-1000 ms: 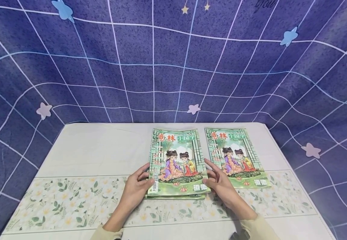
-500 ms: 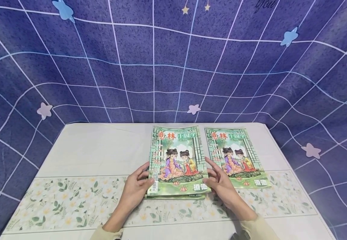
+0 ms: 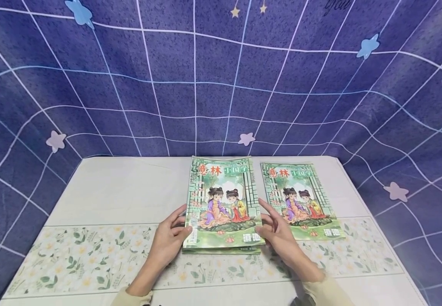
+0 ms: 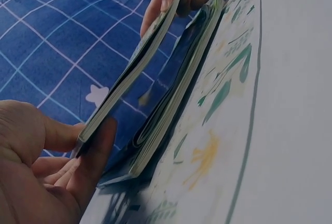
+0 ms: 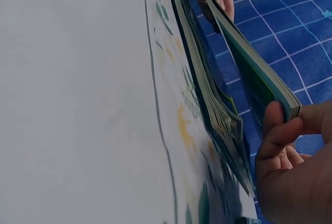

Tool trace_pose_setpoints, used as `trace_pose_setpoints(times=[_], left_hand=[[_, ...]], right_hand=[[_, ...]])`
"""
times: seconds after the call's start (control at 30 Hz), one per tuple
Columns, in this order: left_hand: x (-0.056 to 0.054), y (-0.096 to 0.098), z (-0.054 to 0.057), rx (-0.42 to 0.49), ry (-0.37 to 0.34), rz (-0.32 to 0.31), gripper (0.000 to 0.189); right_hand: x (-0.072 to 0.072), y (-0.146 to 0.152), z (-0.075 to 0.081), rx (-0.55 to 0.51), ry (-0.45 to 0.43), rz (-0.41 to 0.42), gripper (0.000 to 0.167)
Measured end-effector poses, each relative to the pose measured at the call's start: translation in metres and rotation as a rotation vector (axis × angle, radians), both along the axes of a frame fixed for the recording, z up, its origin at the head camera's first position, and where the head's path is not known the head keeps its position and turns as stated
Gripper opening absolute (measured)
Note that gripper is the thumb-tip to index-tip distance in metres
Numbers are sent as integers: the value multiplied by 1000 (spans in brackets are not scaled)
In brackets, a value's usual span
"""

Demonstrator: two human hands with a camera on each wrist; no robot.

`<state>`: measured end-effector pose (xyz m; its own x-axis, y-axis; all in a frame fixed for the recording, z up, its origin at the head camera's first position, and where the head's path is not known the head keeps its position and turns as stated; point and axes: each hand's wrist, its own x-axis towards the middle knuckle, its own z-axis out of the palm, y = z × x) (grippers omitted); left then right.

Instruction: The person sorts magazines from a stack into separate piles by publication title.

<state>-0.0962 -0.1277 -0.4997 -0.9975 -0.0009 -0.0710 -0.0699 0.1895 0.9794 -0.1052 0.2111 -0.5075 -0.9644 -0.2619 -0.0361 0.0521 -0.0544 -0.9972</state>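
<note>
Toward twelve o'clock from the middle of the white table [image 3: 110,187], a magazine [image 3: 225,204] is hovering, cover up, just over a lower pile [image 3: 221,251], whose near edge is peeking out at six o'clock. Doing this step well, as I judge it, is calling for both sides at an even height: the limp pages are likely to be sagging if one grip is weakening, and the fingers beneath are needing room to avoid catching the pile. The left hand [image 3: 167,238] is gripping the eight o'clock side, thumb lying over the cover and fingers curling below, parted only by the magazine's thickness. The right hand [image 3: 281,238] is mirroring it at four o'clock, pinching that edge just as closely. Near both hands a gap is showing above the pile; how high the far edge is sitting, I cannot tell. At three o'clock, a second magazine [image 3: 301,204] is lying flat.
</note>
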Motion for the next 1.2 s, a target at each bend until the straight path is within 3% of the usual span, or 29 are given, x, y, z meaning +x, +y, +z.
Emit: trace_pose_setpoints(times=[0.17, 0.63, 1.2], left_hand=[[-1, -8, 1, -10, 2, 14, 70], [1, -34, 7, -18, -1, -19, 72], [-1, -75, 8, -50, 7, -35, 73]], right_hand=[[-1, -9, 1, -26, 17, 4, 85], [3, -35, 7, -67, -18, -22, 88], [7, -74, 8, -156, 55, -6, 85]])
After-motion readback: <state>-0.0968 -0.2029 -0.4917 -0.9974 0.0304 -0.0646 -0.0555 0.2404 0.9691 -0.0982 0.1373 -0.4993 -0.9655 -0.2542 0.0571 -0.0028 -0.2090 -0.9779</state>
